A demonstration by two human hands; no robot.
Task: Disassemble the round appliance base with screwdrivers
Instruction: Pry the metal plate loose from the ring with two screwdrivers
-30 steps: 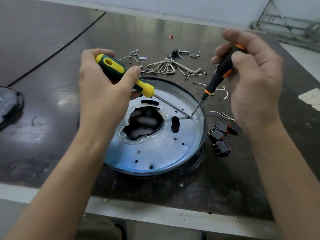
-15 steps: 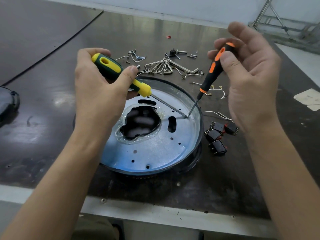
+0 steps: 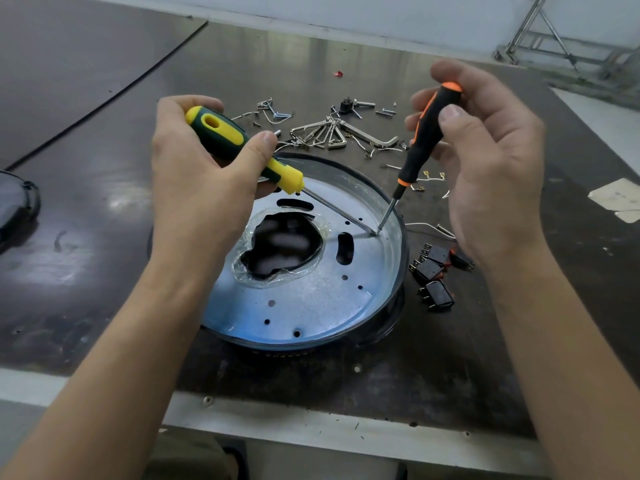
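The round appliance base (image 3: pixel 311 299), a metal disc with a dark rim and a ragged hole in its middle, lies on the dark table. My left hand (image 3: pixel 204 181) grips a green and yellow screwdriver (image 3: pixel 242 150) whose shaft slants down to the right. My right hand (image 3: pixel 491 168) pinches a slim black and orange screwdriver (image 3: pixel 424 133) held nearly upright. Both tips meet at one spot (image 3: pixel 375 233) on the disc near its right rim.
Loose screws, hex keys (image 3: pixel 325 133) and wire clips lie behind the base. Three black switches (image 3: pixel 434 271) sit right of it. A dark round part (image 3: pixel 14 209) shows at the left edge. The table's front edge (image 3: pixel 311 420) is close below.
My right hand has shifted its fingers along the black and orange handle, which now stands more upright. Both tips stay at the same spot on the disc.
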